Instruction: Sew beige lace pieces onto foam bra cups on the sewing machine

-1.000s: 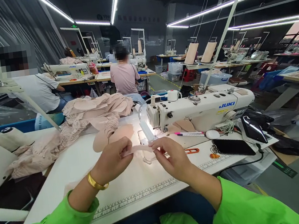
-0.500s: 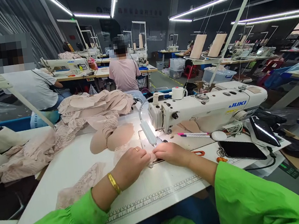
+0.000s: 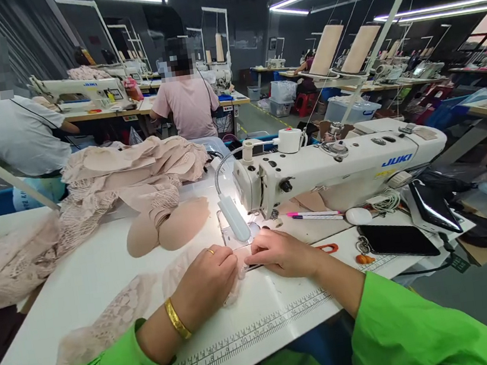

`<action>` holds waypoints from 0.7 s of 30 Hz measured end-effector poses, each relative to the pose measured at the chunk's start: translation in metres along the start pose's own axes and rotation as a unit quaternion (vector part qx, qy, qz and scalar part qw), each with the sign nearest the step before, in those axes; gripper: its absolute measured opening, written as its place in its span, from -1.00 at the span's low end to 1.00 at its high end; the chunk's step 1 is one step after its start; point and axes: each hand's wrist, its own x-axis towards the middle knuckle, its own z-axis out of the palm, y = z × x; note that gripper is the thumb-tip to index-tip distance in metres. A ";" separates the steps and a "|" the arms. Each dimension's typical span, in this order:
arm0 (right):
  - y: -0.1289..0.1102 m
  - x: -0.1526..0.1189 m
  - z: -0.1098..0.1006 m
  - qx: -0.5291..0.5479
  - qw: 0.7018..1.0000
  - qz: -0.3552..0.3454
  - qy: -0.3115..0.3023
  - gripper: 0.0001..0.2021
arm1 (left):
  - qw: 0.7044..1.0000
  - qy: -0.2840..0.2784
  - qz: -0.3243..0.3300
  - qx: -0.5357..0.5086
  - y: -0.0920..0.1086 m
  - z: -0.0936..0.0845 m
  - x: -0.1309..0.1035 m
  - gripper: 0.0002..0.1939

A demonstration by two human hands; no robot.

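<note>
Pale pink lace (image 3: 231, 295) lies on the white table in front of the sewing machine (image 3: 335, 164). My left hand (image 3: 205, 280), with a ring and a gold bracelet, is closed on the lace. My right hand (image 3: 282, 254) pinches the lace's right side just below the needle area, which the small lamp (image 3: 234, 218) partly hides. Left of the lamp rest beige cup pieces (image 3: 185, 223). More lace (image 3: 108, 317) trails at the left of my left wrist.
Behind on the left is a heap of beige lace garments (image 3: 134, 167). Pens (image 3: 315, 215), a phone (image 3: 397, 240) and an orange-handled tool (image 3: 327, 248) lie at the right. Two people sit beyond the table. A ruler strip (image 3: 246, 342) runs along the front edge.
The camera view has shifted. My hands have moved slightly nearer the front edge from the needle area, and my right fingers have shifted on the lace.
</note>
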 end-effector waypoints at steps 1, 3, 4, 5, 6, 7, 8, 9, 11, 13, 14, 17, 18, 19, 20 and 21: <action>0.001 -0.001 0.000 0.002 1.000 -0.005 0.001 -0.66 | 1.000 -0.003 -0.003 0.000 0.001 0.001 0.001 -0.75; 0.002 -0.002 -0.001 0.012 1.000 -0.008 0.000 -0.66 | 1.000 -0.004 -0.006 0.002 0.002 0.003 0.002 -0.79; 0.002 -0.002 -0.002 0.019 1.000 -0.007 -0.001 -0.66 | 1.000 -0.003 -0.004 0.002 0.003 0.004 0.002 -0.81; 0.003 -0.003 -0.003 0.025 1.000 -0.005 -0.003 -0.67 | 1.000 0.000 -0.002 0.003 0.004 0.005 0.002 -0.82; 0.003 -0.003 -0.003 0.030 1.000 -0.002 -0.004 -0.67 | 1.000 0.002 0.000 0.003 0.004 0.006 0.003 -0.82; 0.003 -0.003 -0.004 0.034 0.999 0.001 -0.004 -0.68 | 1.000 0.004 0.001 0.005 0.005 0.007 0.003 -0.82; 0.003 -0.003 -0.004 0.036 0.999 0.004 -0.004 -0.68 | 1.000 0.007 0.002 0.006 0.005 0.007 0.004 -0.82; 0.003 -0.003 -0.005 0.037 0.999 0.006 -0.005 -0.68 | 1.000 0.009 0.002 0.007 0.005 0.007 0.004 -0.82; 0.003 -0.003 -0.006 0.037 0.999 0.010 -0.005 -0.68 | 1.000 0.011 0.002 0.009 0.006 0.007 0.005 -0.81; 0.003 -0.003 -0.006 0.035 0.999 0.012 -0.007 -0.68 | 1.000 0.015 0.002 0.009 0.006 0.007 0.006 -0.80; 0.003 -0.003 -0.006 0.035 0.999 0.011 -0.007 -0.68 | 1.000 0.018 0.003 0.008 0.006 0.007 0.006 -0.79; 0.002 -0.003 -0.006 0.042 0.999 0.010 -0.007 -0.68 | 0.999 0.031 0.006 0.003 0.006 0.010 0.005 -0.78; 0.002 -0.003 -0.006 0.045 0.999 0.011 -0.005 -0.68 | 0.999 0.038 0.009 0.001 0.005 0.012 0.005 -0.77; 0.001 -0.003 -0.006 0.048 0.999 0.014 -0.004 -0.68 | 0.999 0.047 0.012 -0.001 0.004 0.014 0.004 -0.77; 0.001 -0.003 -0.006 0.051 0.999 0.020 -0.003 -0.68 | 0.998 0.056 0.015 -0.002 0.004 0.017 0.003 -0.77; 0.001 -0.003 -0.006 0.053 0.998 0.026 -0.001 -0.68 | 0.998 0.066 0.019 -0.003 0.003 0.019 0.003 -0.76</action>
